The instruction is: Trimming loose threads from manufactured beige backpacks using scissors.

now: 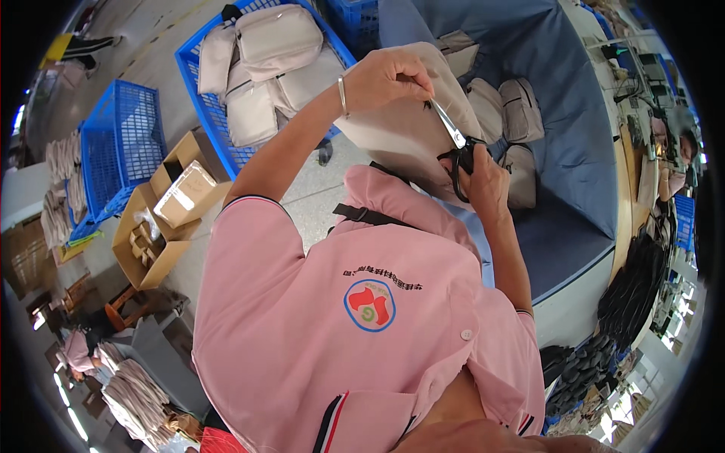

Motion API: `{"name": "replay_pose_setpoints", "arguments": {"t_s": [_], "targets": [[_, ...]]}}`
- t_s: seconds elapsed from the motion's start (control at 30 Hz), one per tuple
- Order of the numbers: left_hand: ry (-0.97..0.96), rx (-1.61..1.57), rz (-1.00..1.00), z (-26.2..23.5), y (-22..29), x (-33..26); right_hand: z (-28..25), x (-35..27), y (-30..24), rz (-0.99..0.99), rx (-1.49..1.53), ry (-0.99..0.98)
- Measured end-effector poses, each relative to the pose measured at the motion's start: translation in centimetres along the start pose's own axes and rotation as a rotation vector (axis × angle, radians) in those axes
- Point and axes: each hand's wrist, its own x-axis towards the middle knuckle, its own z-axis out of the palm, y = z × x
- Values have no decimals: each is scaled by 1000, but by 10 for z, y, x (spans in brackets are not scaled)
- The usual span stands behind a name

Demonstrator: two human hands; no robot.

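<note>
A beige fabric bag (385, 128) is in front of me, between my two hands. My left hand (389, 79), with a bracelet at its wrist, reaches over the bag's far side. Its fingers are pinched together at the bag's surface; what lies between them is too small to make out. My right hand (487, 181) grips the black handles of a pair of scissors (450, 126). The blades point away from me, their tips close to the left fingertips. A small dark spot shows on the bag just below those tips.
A blue crate (198, 102) of beige bags (279, 41) stands far left. On the right, a large blue-lined bin (574, 181) holds more bags (521, 109). Cardboard boxes (143, 245) and another blue crate (124, 140) are at the left. Dark pieces (634, 283) lie along the right.
</note>
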Motion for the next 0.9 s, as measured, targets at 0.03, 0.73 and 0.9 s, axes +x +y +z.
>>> {"name": "replay_pose_setpoints", "arguments": {"t_s": [0.03,0.73,0.9], "targets": [[8,1,-3,-1,0,-5,0,0,0,15,11,1],[1618,-256,-185,-143,-126,-361,35,-53,66,539,166,52],[1117,455,-666,-162,-234,-372,50,-72,71,724,202,12]]}}
